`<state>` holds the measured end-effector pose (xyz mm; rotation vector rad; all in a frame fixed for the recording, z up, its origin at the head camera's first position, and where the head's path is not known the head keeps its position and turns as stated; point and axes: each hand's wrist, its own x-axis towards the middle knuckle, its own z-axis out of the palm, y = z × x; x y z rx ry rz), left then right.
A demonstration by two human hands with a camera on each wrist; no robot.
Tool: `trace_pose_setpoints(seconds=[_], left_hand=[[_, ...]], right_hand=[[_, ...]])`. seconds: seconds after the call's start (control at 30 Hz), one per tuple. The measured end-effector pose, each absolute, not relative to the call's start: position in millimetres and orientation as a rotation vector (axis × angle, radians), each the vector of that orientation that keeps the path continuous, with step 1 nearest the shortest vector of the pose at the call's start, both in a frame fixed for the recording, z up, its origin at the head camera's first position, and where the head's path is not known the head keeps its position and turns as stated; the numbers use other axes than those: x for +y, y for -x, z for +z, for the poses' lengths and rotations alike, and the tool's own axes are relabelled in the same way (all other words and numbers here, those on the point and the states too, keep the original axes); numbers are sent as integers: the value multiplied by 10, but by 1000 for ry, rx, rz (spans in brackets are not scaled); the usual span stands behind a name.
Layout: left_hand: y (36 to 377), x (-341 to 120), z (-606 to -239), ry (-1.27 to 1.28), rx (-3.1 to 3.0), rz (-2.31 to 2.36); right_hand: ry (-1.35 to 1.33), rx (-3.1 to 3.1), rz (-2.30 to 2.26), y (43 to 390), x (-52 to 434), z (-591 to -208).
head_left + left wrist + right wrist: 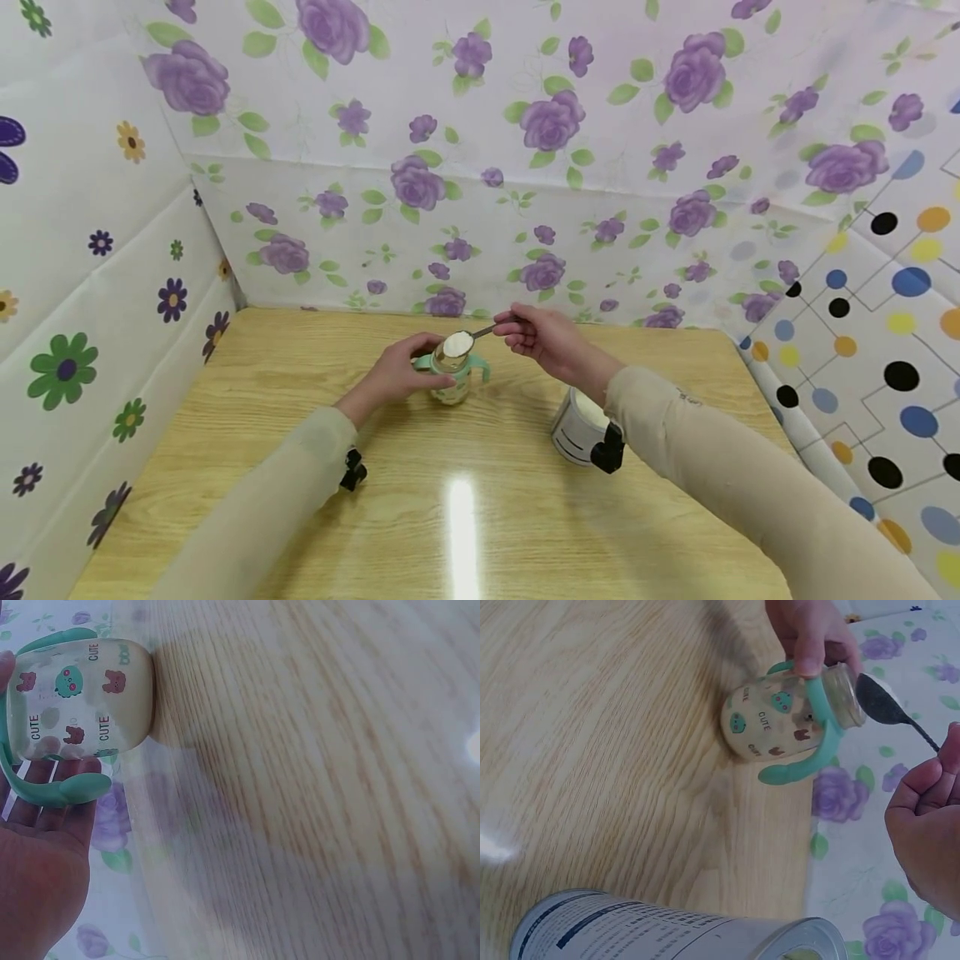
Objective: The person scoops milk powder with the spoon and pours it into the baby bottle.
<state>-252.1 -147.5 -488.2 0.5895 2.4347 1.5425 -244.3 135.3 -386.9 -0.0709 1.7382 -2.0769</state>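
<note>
A clear baby bottle (451, 389) with green handles and cartoon prints stands upright on the wooden table. My left hand (405, 367) holds it from the left, thumb in front and fingers behind, below its open mouth. With thumb and fingers my right hand (546, 340) pinches the handle of a dark metal spoon (881, 700). White powder (458, 343) is heaped in the spoon's bowl, which is right at the bottle's mouth. In the left wrist view the bottle (82, 697) shows a pale, cream-coloured lower part.
An open tin (576, 433) with pale powder inside stands on the table (405, 517), below my right forearm. Flowered cloth (480, 225) hangs behind the table, with patterned sheets on both sides. A bright light reflection lies on the table's near part.
</note>
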Motion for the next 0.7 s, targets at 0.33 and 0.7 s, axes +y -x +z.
trace_pose_setpoints(seconds=[0.33,0.7], left_hand=[[2509,-1465,-4881,-604,2437,1541],[2519,-1461,-4885,-598,2435,1564]], right_hand=[[170,1879,-1959,2437,1269,-3918],[200,1923,-1919,2434,1118,-3978]])
